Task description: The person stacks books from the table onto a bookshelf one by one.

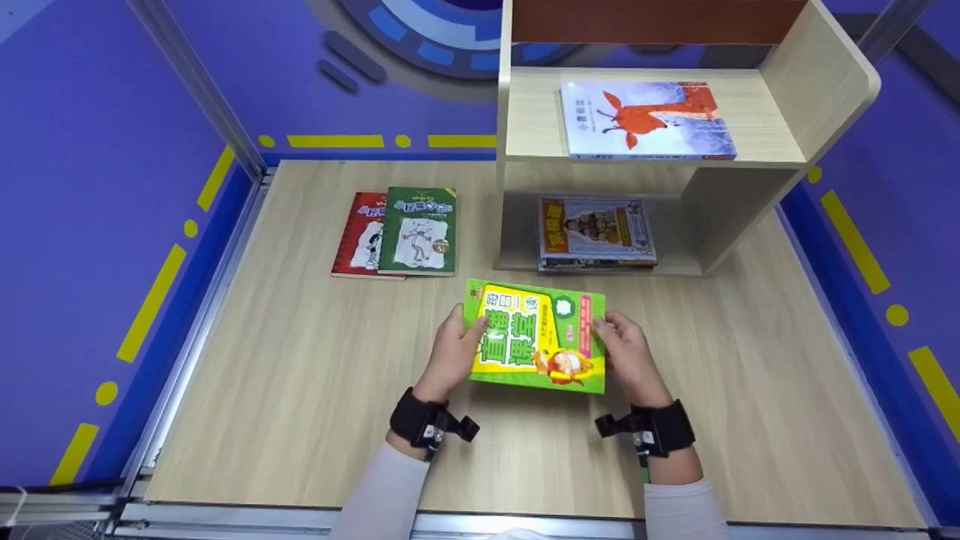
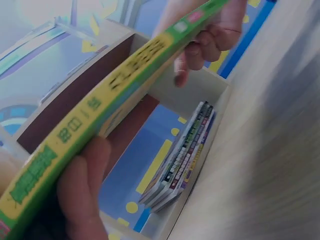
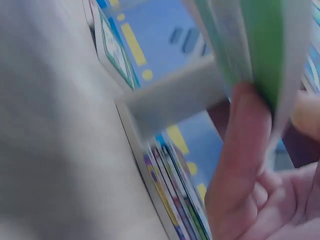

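Note:
Both hands hold up a green and yellow book (image 1: 534, 337) over the table in front of the shelf. My left hand (image 1: 453, 346) grips its left edge, thumb on the cover and fingers underneath. At the opposite edge my right hand (image 1: 630, 352) pinches the book between thumb and fingers. The left wrist view shows the book's yellow spine (image 2: 90, 110) and fingers curled below it. In the right wrist view, the right hand (image 3: 250, 165) has the green book (image 3: 267, 50) between its digits; the picture is blurred there.
A wooden shelf (image 1: 780, 112) stands at the back right. A deer picture book (image 1: 649, 120) lies on its upper level, a stack of books (image 1: 598, 231) on the lower. Left of the shelf, a green book (image 1: 418, 232) overlaps a red book (image 1: 356, 247) on the table (image 1: 300, 390).

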Action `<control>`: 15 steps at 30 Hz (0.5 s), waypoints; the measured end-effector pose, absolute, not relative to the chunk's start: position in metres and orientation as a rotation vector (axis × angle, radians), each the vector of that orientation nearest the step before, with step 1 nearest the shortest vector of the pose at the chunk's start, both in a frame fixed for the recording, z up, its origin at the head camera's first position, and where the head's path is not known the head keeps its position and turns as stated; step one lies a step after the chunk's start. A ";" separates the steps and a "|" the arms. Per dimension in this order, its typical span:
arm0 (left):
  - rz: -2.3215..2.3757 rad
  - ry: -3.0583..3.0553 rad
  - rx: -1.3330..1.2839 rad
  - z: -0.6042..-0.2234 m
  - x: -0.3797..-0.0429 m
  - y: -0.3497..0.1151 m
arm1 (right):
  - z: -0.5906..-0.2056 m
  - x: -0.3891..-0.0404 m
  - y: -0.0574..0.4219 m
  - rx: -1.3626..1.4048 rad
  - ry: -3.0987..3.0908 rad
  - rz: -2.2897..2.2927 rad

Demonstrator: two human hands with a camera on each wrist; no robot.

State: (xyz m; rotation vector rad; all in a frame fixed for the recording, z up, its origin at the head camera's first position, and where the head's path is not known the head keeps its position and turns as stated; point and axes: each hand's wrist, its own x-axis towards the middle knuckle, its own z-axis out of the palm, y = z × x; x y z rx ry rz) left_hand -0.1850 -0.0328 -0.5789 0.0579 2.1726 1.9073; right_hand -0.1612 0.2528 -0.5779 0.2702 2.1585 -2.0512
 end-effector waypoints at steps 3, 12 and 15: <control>1.900 2.198 0.030 -0.580 -0.184 -0.028 | -0.581 -0.160 0.238 0.334 2.232 -2.002; 1.902 2.219 0.011 -0.578 -0.187 -0.026 | -0.586 -0.159 0.225 0.344 2.363 -1.973; 1.910 2.203 0.020 -0.578 -0.188 -0.025 | -0.585 -0.159 0.227 0.342 2.375 -1.965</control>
